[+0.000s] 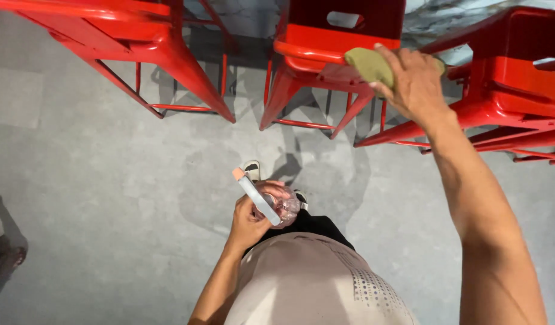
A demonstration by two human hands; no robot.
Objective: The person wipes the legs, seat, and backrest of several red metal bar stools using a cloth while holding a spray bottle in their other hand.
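We judge the step in hand to be wiping: our right hand (413, 81) presses an olive-green cloth (369, 65) against the front edge of the seat of the middle red metal stool (337, 45). The fingers are curled over the cloth and bunch it against the metal, so the grip is closed around the fabric, with the thumb side toward us. The cloth sits at the right end of that seat edge, just beside the neighbouring stool on the right (518, 72).

Our left hand (250, 216) is held low, close to the body, wrapped around a clear spray bottle (283, 207) that looks to hold pinkish liquid. Its pale trigger head (253, 192) angles up and to the left. The fingers close round the bottle's neck; we cannot tell whether a finger rests on the trigger.

We judge that the next move calls for steady pressure along the seat edge, and the bottle is well apart from the seat.

The right arm is stretched forward and nearly straight, the wrist bent slightly downward over the seat. The left arm is folded at the elbow, the forearm rising toward the chest. A 3rd stool (127, 36) stands to the left on the grey floor (79, 180).
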